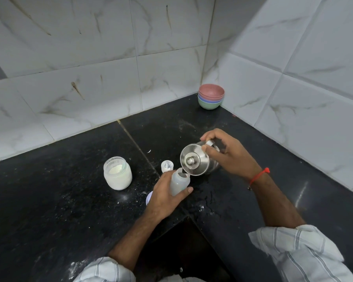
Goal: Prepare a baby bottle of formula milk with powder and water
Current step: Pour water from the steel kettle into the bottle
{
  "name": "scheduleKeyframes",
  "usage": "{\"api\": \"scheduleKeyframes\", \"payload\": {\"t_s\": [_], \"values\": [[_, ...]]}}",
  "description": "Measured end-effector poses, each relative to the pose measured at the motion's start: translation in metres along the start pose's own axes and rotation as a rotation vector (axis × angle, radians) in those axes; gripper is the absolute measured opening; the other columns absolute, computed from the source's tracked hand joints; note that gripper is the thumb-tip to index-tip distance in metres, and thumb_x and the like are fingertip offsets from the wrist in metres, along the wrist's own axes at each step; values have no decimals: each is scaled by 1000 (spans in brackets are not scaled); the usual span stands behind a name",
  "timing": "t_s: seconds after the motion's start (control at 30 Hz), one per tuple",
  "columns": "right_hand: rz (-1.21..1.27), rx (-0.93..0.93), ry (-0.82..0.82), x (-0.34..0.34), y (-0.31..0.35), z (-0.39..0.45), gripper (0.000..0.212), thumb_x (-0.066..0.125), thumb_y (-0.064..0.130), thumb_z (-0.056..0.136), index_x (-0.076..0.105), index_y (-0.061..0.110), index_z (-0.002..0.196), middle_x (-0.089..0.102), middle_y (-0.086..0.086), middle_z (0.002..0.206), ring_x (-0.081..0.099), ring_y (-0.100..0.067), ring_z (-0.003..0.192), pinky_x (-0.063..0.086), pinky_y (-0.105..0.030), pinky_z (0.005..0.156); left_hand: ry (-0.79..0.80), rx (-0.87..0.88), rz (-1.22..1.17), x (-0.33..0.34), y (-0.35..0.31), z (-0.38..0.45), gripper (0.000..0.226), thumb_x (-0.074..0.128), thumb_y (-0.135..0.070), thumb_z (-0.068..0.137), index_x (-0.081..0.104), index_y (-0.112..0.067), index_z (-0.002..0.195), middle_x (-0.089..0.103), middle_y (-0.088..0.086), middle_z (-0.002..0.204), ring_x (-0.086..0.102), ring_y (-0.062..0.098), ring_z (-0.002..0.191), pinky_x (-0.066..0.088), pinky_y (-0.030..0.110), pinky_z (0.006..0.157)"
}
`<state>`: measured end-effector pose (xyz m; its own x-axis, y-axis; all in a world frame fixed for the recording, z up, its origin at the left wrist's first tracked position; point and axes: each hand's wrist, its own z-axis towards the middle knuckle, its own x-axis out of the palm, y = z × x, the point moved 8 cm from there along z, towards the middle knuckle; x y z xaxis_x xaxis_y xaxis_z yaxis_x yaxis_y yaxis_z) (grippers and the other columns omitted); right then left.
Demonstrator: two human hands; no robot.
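Observation:
My left hand (164, 195) grips a translucent baby bottle (179, 181), uncapped and tilted slightly to the right on the black counter. My right hand (228, 153) holds a steel jug (195, 162) by its handle, tipped on its side with the lidded top facing me and its spout at the bottle's mouth. A glass jar of white powder (117, 173) stands open to the left of the bottle. A small white scoop or cap (167, 166) with powder on it lies just behind the bottle.
A stack of coloured bowls (211, 96) sits in the far corner against the tiled wall. A white round lid (149, 198) peeks out under my left wrist. Spilled powder and water drops speckle the black counter (69, 200), whose front edge has a notch near me.

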<state>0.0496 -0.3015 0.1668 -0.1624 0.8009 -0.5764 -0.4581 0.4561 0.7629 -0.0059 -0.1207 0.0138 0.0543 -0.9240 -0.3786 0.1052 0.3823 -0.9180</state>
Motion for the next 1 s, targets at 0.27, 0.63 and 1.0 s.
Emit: {"api": "scheduleKeyframes", "payload": {"t_s": [0.27, 0.63, 1.0], "values": [[499, 476, -517, 10, -128, -50, 12, 65, 11, 98, 58, 17, 90, 57, -11, 88, 51, -13, 73, 41, -26, 62, -124, -50, -94, -20, 10, -11, 52, 88, -52, 71, 58, -60, 112, 63, -12, 123, 63, 5, 114, 54, 31, 94], [635, 764, -856, 45, -202, -114, 26, 68, 29, 92, 60, 41, 70, 58, 6, 84, 54, -19, 88, 45, -42, 82, -214, -202, -121, -49, 44, -18, 67, 84, -64, 63, 63, -38, 120, 64, -6, 121, 66, 13, 112, 56, 42, 98], [654, 744, -905, 52, -210, -122, 7, 67, 24, 98, 62, 27, 94, 62, 3, 91, 60, -14, 90, 49, -38, 91, -180, -185, -108, -54, 42, -17, 55, 91, -37, 74, 64, -28, 121, 69, -4, 119, 67, 11, 109, 51, 23, 84]]}}
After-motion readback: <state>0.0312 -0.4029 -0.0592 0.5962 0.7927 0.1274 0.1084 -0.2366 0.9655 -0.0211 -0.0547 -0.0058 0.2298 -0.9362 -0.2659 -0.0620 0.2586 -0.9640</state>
